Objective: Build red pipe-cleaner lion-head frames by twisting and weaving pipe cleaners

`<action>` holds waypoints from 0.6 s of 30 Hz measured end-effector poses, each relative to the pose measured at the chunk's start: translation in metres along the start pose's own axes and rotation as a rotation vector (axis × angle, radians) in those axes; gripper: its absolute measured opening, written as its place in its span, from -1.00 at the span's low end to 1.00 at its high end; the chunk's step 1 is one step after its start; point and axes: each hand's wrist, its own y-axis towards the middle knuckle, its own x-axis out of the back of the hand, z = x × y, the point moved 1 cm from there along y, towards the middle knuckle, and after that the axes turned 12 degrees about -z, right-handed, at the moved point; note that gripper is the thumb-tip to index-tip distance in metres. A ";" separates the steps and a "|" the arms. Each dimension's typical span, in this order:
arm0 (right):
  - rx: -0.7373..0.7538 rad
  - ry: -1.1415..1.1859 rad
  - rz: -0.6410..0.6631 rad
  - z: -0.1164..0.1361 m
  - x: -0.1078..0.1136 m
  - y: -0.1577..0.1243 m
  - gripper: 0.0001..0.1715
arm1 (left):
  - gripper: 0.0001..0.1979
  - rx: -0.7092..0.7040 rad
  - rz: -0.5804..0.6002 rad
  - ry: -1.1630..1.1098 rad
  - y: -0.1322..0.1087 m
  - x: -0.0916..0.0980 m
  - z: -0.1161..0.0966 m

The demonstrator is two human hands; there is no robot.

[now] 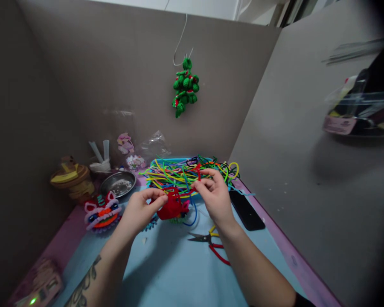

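Observation:
Between my hands, above the light blue mat [185, 273], is a red fuzzy piece [170, 208] that looks bent from pipe cleaner. My left hand [145, 209] pinches its left side between thumb and fingertips. A red pipe cleaner strand [198, 171] stands up from the fingertips of my right hand [214, 194], which are pinched on it. Red loops run from the piece toward that strand. Behind the red piece, partly hidden, sits a pink and green fuzzy item [183, 211]. Scissors [208, 238] with yellow and red handles lie partly under my right wrist.
A blue tray [158, 162] heaped with colourful pipe cleaners [176, 172] stands at the back. To the left are a fuzzy lion-like head [102, 215] and a metal bowl [118, 184]. A black phone [247, 211] lies right. Green woolly ornaments [185, 87] hang from a wire.

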 end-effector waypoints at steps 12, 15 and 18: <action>0.582 -0.800 0.347 -0.006 0.022 0.024 -0.80 | -0.73 -0.009 -0.041 0.013 0.006 0.016 0.006; 0.479 -0.649 0.353 -0.001 0.021 0.021 -0.79 | -0.75 -0.007 -0.052 0.005 0.006 0.015 0.006; 0.265 -0.414 0.306 0.006 0.017 0.012 -0.84 | -0.75 0.010 -0.055 -0.023 0.006 0.011 0.008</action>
